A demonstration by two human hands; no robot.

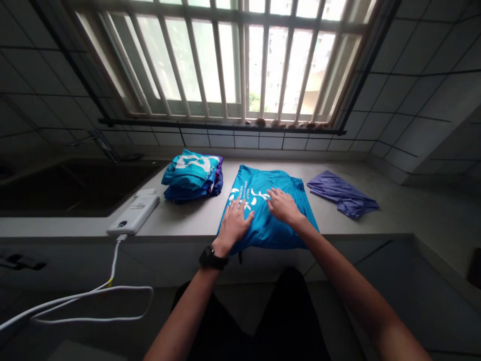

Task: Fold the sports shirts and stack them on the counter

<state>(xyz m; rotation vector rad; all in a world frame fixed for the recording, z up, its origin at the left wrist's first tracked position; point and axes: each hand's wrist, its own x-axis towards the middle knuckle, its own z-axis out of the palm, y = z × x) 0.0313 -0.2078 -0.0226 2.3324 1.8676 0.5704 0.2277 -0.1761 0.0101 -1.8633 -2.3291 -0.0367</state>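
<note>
A blue T-shirt (278, 230) with white lettering and a leaf print lies folded on the counter, its near edge hanging over the front. My left hand (236, 223) rests on its left part, fingers spread over the print. Toward the middle right of the cloth, my right hand (282, 204) lies with its fingers stretched out on the fabric. Neither hand grips anything. Left of the shirt sits a stack of folded clothes (191, 173), teal on top with blue and purple below. A crumpled purple garment (341, 193) is to the right.
A white power bank (134, 214) with a plugged-in cable (113, 265) stands near the counter's front edge. Behind it is a dark sink (75, 188) with a faucet (103, 145). A barred window (233, 65) rises behind the counter (180, 220).
</note>
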